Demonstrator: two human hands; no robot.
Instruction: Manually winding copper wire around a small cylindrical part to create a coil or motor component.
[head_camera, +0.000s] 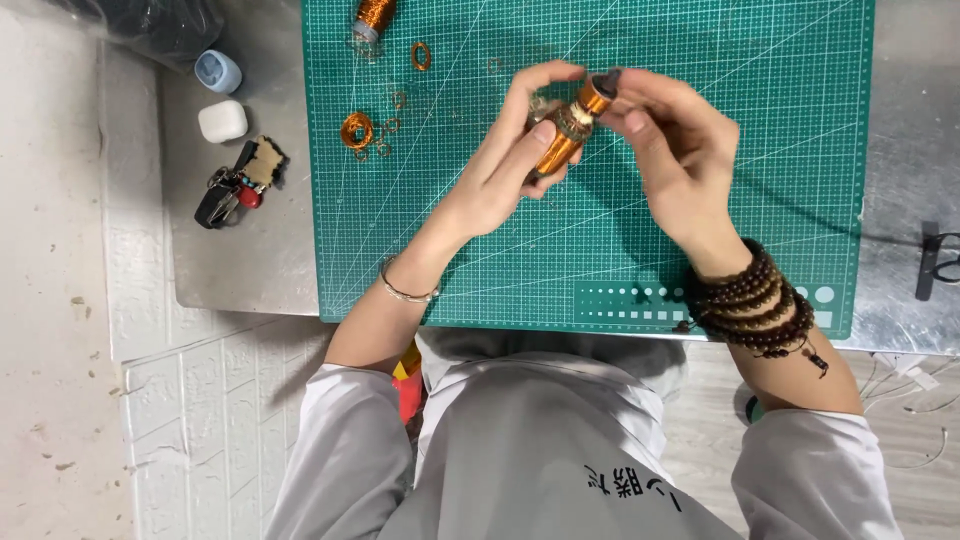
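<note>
Glossy copper wire spool (560, 140) at twelve o'clock; matt green rubbery mat (600, 240) beneath; dark polished wooden beads (755, 305) at four o'clock.

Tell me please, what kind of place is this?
Probably a small craft or hobby workbench. A green cutting mat covers a metal table, the left hand and right hand hold a spool of copper wire, and small wire rings lie on the mat.

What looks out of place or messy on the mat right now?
Loose copper wire rings and scraps lie scattered on the green mat near a second spool. Both hands, left and right, hold a copper wire spool; nothing looks damaged.
</note>
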